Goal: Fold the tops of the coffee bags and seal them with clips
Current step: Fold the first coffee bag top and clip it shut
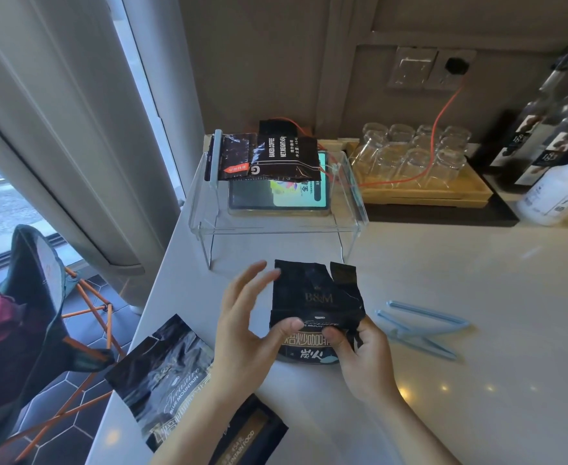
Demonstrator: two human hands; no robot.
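A black coffee bag (pixel 313 297) stands upright on the white counter in front of me, its torn top edge sticking up unfolded. My left hand (pixel 245 333) holds its left side, thumb pressed on the front and fingers spread behind. My right hand (pixel 363 354) pinches the bag's lower right side. Two light blue sealing clips (pixel 420 325) lie on the counter just right of the bag. A second black bag (pixel 165 377) lies flat at the counter's left edge, and a third (pixel 249 434) lies near the bottom under my left forearm. Another bag with a blue clip (pixel 262 156) rests on a clear stand.
The clear acrylic stand (pixel 276 226) sits behind the bag with a tablet (pixel 276 196) on it. A wooden tray (pixel 427 193) of upturned glasses stands at the back right, bottles (pixel 551 139) beyond it. An orange cable (pixel 443 109) runs from a wall socket. A folding chair (pixel 41 297) is left of the counter.
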